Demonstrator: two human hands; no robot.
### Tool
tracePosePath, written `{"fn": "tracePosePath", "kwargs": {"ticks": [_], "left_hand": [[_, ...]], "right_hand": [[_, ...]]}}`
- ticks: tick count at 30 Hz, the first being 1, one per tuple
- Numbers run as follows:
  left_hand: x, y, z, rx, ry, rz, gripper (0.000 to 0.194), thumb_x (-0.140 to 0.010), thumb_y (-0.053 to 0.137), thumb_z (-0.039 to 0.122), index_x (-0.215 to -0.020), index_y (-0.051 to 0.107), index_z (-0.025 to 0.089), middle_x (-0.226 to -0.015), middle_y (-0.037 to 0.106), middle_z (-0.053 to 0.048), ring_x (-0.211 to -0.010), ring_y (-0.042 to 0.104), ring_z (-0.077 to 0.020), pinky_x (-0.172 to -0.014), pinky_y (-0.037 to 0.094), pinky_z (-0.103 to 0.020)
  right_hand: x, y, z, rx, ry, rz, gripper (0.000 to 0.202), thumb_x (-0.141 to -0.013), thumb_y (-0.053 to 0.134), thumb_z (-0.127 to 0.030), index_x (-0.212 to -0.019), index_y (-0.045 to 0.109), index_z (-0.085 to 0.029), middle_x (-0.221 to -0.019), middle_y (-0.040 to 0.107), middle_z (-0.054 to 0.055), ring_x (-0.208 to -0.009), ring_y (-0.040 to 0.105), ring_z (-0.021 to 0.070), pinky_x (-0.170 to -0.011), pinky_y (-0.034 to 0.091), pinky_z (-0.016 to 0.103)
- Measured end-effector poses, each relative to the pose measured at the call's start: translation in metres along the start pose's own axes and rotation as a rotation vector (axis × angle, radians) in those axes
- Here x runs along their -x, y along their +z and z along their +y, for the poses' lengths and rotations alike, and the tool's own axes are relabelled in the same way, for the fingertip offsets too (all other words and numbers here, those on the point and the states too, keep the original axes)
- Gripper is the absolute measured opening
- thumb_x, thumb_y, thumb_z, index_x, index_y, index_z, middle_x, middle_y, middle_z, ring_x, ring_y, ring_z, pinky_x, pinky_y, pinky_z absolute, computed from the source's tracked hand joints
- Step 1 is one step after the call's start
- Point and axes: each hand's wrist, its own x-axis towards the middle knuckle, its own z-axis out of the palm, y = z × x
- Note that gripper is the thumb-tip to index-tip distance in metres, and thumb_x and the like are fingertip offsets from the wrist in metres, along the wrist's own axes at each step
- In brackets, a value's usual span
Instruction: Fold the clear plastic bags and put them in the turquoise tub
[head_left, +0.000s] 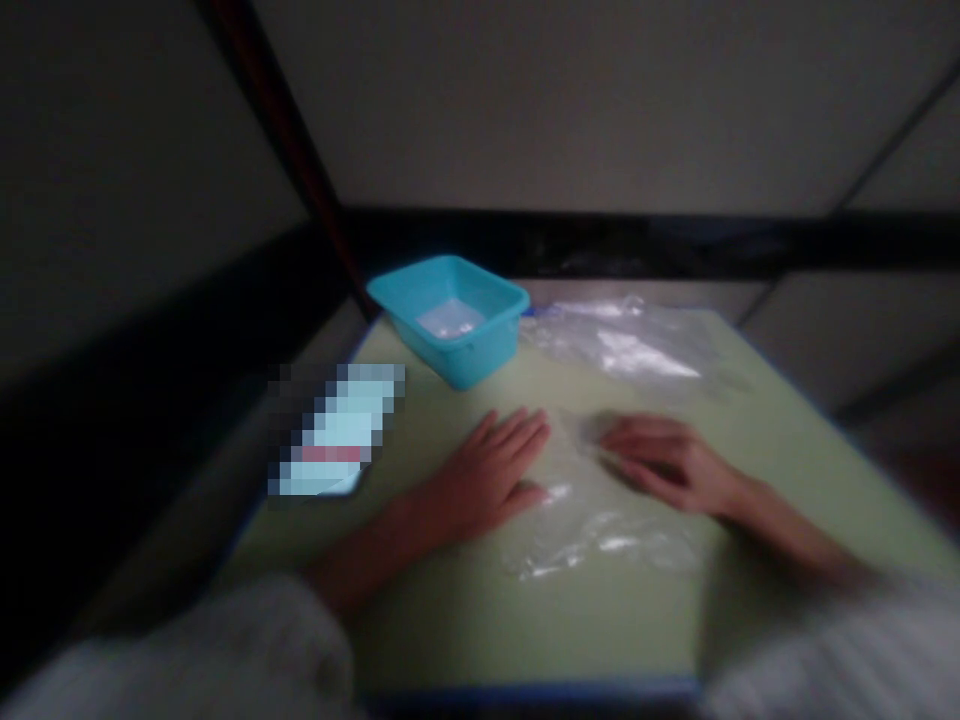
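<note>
A clear plastic bag (600, 530) lies crinkled on the pale green table (525, 635), between my hands and toward me. My left hand (499, 470) rests flat with its fingers spread, the fingertips at the left edge of the bag. At the upper right of the bag is my right hand (671, 460), its fingers drawn together and pointing left. Something small and greyish shows at its fingertips, too blurred to name.
Behind my left hand stands a blue plastic basin (480, 355) with something whitish inside. More clear plastic (637, 350) lies at the table's back right. A pixelated bright flat object (345, 430) is at the left edge.
</note>
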Motion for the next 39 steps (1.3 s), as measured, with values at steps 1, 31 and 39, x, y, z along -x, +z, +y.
{"fn": "tracePosePath", "kwargs": {"ticks": [1, 31, 39], "left_hand": [[0.000, 0.000, 0.000, -0.001, 0.004, 0.009, 0.064, -0.093, 0.035, 0.050, -0.145, 0.020, 0.015, -0.153, 0.018, -0.009, -0.141, 0.013, -0.0248, -0.113, 0.010, -0.045], [0.000, 0.000, 0.000, 0.020, -0.015, -0.022, 0.067, -0.093, 0.031, 0.051, -0.144, 0.019, 0.010, -0.153, 0.014, -0.013, -0.142, 0.009, -0.0244, -0.114, 0.010, -0.044], [0.000, 0.000, 0.000, 0.006, -0.035, -0.018, 0.070, -0.091, 0.031, 0.056, -0.145, 0.018, 0.012, -0.153, 0.014, -0.012, -0.142, 0.007, -0.0255, -0.113, 0.010, -0.046]], "right_hand": [[-0.001, -0.001, -0.001, -0.015, -0.020, -0.004, 0.020, -0.088, 0.049, -0.019, -0.097, 0.067, -0.015, -0.095, 0.070, 0.010, -0.091, 0.064, 0.0205, -0.082, 0.052, 0.037], [-0.007, 0.025, 0.003, 0.197, 0.135, -0.382, 0.081, -0.091, 0.031, -0.060, -0.148, -0.004, -0.013, -0.153, 0.009, 0.016, -0.140, 0.011, 0.0265, -0.113, 0.008, 0.051], [-0.004, 0.026, 0.002, 0.200, 0.109, -0.382, 0.086, -0.089, 0.035, -0.061, -0.147, -0.004, -0.013, -0.153, 0.009, 0.017, -0.140, 0.011, 0.0269, -0.113, 0.006, 0.050]]}}
